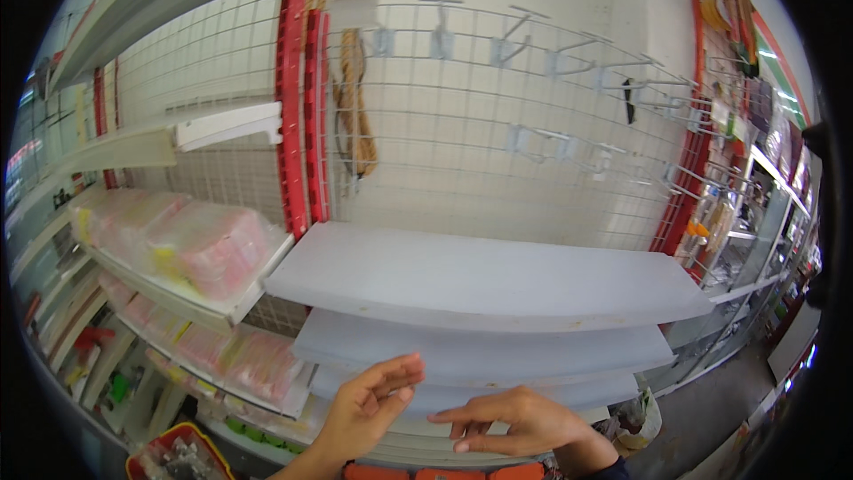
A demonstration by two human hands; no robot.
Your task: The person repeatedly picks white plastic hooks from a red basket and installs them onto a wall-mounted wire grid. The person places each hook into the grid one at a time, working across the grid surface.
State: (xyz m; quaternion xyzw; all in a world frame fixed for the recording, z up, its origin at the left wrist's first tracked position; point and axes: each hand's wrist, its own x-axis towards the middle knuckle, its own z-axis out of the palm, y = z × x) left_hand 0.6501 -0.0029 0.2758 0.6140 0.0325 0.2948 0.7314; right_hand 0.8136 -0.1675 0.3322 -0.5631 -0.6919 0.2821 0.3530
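Observation:
My left hand is raised in front of the shelves with its fingers stretched out and nothing in it. To its right, my right hand points leftward, fingers apart and likewise holding nothing. Neither hand appears to touch a shelf. Behind and above them lies a bare white top shelf, with a second white shelf below it. Several orange items show at the bottom edge, just under my hands; what they are is cut off.
A wire grid with metal hooks rises behind the shelves, flanked by red posts. A coiled rope hangs there. Pink packs in clear plastic fill the left shelves. A red-and-yellow basket stands lower left, a white bag lower right.

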